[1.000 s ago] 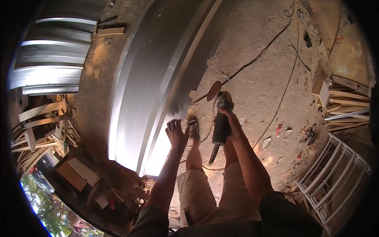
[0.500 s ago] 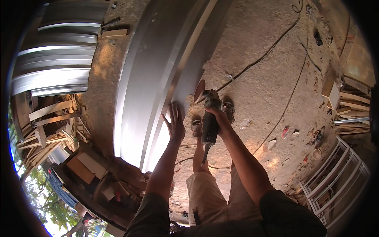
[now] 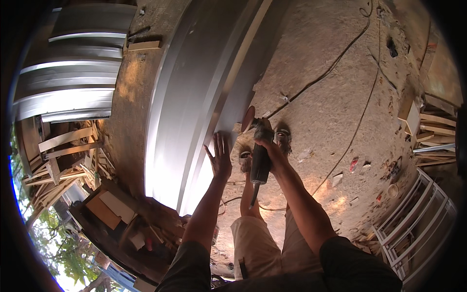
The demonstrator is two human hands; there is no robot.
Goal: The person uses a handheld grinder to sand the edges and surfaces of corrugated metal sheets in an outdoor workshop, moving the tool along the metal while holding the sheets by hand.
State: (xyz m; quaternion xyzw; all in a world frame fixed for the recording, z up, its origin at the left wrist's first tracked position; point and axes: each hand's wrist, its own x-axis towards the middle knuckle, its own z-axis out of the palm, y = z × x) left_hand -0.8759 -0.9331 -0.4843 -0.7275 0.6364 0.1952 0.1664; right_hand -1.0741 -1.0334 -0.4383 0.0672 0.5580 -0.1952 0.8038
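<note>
The right hand [image 3: 266, 142] is clenched around the dark, heavy-looking angle grinder [image 3: 259, 155] at its barrel, the sound place to grip it, its disc at the edge of the long, stiff grey metal sheet [image 3: 194, 107], on which the left hand [image 3: 220, 158] lies flat, fingers spread.

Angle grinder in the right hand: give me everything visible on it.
The angle grinder has a dark, long body that looks like plastic with a darker metal head at the far end. A round reddish-brown disc sits at that end, tilted, its edge close to the rim of the long grey metal sheet; whether they touch cannot be told. The right hand wraps the body near the head. A dark cord leaves the rear end, toward the person's legs. The left hand lies flat on the sheet beside it, not on the tool.
</note>
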